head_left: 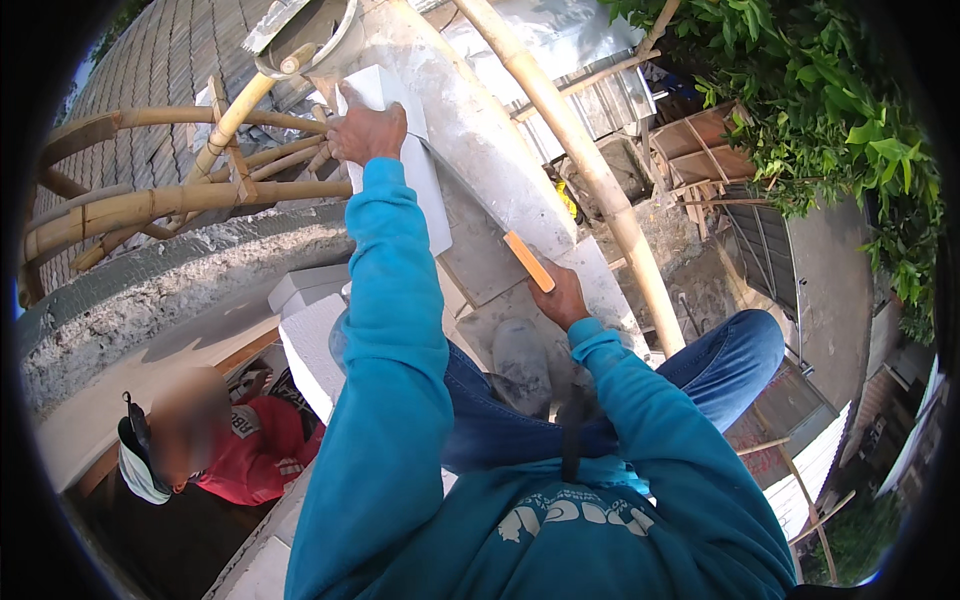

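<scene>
My left hand (pixel 368 128) is closed over the top of a long white building block (pixel 427 205), holding it at the far end of the wall. In my right hand (pixel 565 302) is the orange handle (pixel 528 262) of a handsaw. Its thin grey blade (pixel 465 182) shows nearly edge-on and runs from the handle to the block's right side. From this angle I cannot tell how deep the blade sits in the block. Both arms wear blue sleeves, and my legs in jeans straddle the wall.
A bucket (pixel 335 45) with a trowel (pixel 275 25) stands beyond the block. Bamboo poles (pixel 600 180) cross on both sides. Lower left, a person in red (pixel 260 450) is below the wall beside another white block (pixel 312 345). Leafy branches (pixel 840 110) hang at right above a drop.
</scene>
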A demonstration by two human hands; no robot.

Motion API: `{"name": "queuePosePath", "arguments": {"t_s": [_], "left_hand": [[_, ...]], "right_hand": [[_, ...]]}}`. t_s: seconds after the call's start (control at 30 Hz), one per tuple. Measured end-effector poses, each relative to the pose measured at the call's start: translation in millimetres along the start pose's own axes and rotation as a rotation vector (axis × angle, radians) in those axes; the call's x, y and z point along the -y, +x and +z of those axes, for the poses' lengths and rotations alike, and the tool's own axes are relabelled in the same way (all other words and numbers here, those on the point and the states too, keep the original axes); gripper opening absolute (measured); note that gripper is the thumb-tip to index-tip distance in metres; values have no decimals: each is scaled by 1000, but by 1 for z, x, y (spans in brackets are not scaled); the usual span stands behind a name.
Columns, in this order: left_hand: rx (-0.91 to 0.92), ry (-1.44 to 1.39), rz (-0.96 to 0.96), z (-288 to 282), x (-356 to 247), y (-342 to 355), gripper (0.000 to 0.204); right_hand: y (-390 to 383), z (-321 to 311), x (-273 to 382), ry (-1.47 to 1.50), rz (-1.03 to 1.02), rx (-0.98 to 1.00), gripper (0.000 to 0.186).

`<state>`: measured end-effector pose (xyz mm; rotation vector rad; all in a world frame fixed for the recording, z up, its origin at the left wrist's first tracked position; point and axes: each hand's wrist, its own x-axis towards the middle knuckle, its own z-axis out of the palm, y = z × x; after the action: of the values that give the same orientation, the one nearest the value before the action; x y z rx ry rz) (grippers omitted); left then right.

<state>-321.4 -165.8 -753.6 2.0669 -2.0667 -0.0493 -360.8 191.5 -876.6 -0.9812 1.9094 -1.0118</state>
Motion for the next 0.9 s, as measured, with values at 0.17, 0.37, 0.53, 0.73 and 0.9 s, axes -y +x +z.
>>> {"name": "queuePosePath", "arguments": {"t_s": [0.17,0.37,0.53,0.73,0.9], "left_hand": [[34,-21,8,3,6,2,92],[73,-240,20,-12,52,43,96],[168,-473,-64,-6,80,60,96],[137,-362,-35,-1,91,64,100],[177,-334,-89,-7,77,56,99]], "right_hand": [[74,23,38,-28,-4,-12,27],[67,17,48,-137,-10,55,22],[0,-16,-1,-187,15,94,18],[-34,-45,49,-299,36,70,13],[-87,-91,103,-228,3,33,27]]}}
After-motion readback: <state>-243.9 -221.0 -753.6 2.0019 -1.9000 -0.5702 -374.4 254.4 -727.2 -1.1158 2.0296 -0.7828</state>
